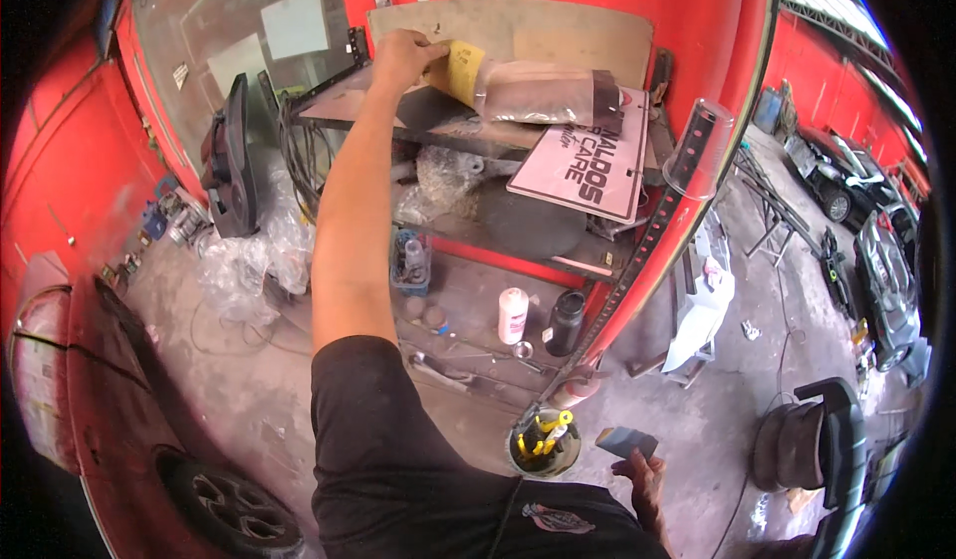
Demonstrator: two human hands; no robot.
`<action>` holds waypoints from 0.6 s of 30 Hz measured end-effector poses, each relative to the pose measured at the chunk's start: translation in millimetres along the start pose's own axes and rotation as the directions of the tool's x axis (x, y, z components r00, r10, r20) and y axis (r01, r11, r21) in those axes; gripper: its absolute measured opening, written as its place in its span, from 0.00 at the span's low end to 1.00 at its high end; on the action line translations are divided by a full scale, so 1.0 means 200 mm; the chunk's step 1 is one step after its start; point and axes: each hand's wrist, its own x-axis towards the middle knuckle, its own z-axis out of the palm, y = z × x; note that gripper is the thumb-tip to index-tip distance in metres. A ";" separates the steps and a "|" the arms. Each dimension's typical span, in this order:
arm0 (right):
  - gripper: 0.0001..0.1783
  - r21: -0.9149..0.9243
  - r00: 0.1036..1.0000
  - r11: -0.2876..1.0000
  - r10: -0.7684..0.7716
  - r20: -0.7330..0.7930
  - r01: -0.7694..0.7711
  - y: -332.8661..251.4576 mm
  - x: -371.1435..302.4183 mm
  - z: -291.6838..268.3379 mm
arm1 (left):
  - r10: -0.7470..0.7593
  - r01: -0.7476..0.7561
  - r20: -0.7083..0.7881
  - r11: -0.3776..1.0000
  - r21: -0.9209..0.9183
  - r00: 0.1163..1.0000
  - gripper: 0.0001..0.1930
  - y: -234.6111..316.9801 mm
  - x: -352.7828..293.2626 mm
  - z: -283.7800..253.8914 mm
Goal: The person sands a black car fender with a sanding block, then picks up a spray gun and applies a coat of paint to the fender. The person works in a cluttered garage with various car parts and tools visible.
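My left arm reaches up to the top shelf (418, 111). There my left hand (403, 59) pinches the edge of a yellow printed sheet (464, 69), which looks like sandpaper backing. The sheet curls up beside a clear plastic packet (543, 96) with brownish contents. A white sign board (588, 161) with dark lettering lies partly under the packet and juts past the shelf edge. Low on the right, my right hand (642, 474) is closed on a small dark grey rectangular piece (627, 442); whether it is a sheet or a block I cannot tell.
Below stand a white bottle (513, 316), a black bottle (565, 322) and a blue basket (410, 262). A bucket (545, 442) holding yellow-handled tools is near my body. Plastic wrap (244, 270) and a red car (60, 380) are left; wheel rims (789, 447) stand right.
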 end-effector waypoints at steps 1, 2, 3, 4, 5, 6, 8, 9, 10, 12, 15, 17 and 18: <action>0.27 -0.016 1.000 1.000 0.003 0.011 -0.002 0.01 0.00 -0.01 | 0.009 -0.009 -0.005 1.000 0.010 1.000 0.21 0.00 0.01 0.00; 0.28 -0.029 1.000 1.000 0.011 0.023 -0.011 0.02 0.00 -0.02 | 0.017 -0.017 -0.006 1.000 0.023 1.000 0.21 -0.01 0.02 0.01; 0.28 -0.043 0.999 0.999 0.019 0.035 -0.018 0.03 0.00 -0.02 | 0.026 -0.026 -0.006 0.999 0.036 1.000 0.21 -0.02 0.03 0.02; 0.28 -0.038 0.999 0.999 0.021 0.034 -0.019 0.03 0.00 -0.02 | 0.026 -0.025 -0.013 0.999 0.039 1.000 0.21 -0.03 0.04 0.03; 0.28 -0.032 0.999 0.999 0.022 0.034 -0.021 0.04 0.01 -0.02 | 0.026 -0.025 -0.020 0.999 0.042 0.999 0.22 -0.04 0.04 0.03; 0.28 -0.024 0.999 0.999 0.023 0.031 -0.022 0.03 0.00 -0.01 | 0.028 -0.027 -0.025 0.999 0.044 0.999 0.22 -0.05 0.04 0.03; 0.28 -0.012 1.000 1.000 0.013 0.026 -0.012 0.02 0.00 0.01 | 0.036 -0.034 -0.043 0.997 0.066 0.998 0.21 -0.06 0.03 0.03; 0.28 -0.005 1.000 1.000 0.007 0.024 -0.007 0.02 0.00 0.02 | 0.041 -0.037 -0.052 0.996 0.076 0.998 0.21 -0.05 0.02 0.03; 0.28 -0.023 1.000 1.000 0.012 0.025 -0.011 0.02 0.00 0.01 | 0.035 -0.031 -0.040 0.996 0.083 0.999 0.21 -0.05 0.02 0.02; 0.28 -0.058 0.999 0.998 0.023 0.026 -0.022 0.04 0.01 0.00 | 0.023 -0.022 -0.013 0.995 0.096 1.000 0.21 -0.02 -0.01 0.00; 0.20 0.001 1.000 1.000 0.011 -0.024 -0.011 0.05 0.01 0.01 | 0.035 -0.033 -0.014 0.996 0.086 0.999 0.20 -0.02 -0.03 -0.02; 0.20 0.016 1.000 1.000 0.017 -0.007 -0.016 0.04 0.01 0.02 | 0.056 -0.059 0.028 0.994 0.092 0.998 0.22 -0.03 -0.02 -0.04; 0.20 0.024 1.000 1.000 0.020 0.002 -0.020 0.04 0.01 0.03 | 0.067 -0.072 0.050 0.993 0.097 0.996 0.24 -0.05 -0.02 -0.06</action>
